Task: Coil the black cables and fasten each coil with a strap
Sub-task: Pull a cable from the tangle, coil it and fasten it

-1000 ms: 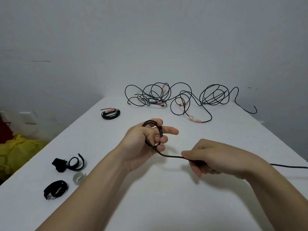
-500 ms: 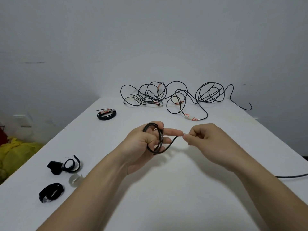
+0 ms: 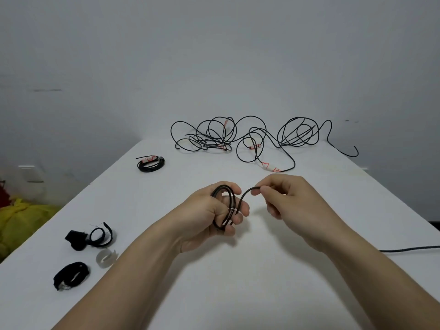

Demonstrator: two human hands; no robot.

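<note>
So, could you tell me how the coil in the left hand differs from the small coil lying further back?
The held coil stands upright in the left hand; the small coil lies flat on the table. The held coil trails cable to the right hand, which pinches it; the small coil shows only a short end. Both are black cable.

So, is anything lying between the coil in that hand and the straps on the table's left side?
Nothing visible. Only bare table separates the coil in the left hand from the black straps. The right hand pinches the cable feeding it.
</note>
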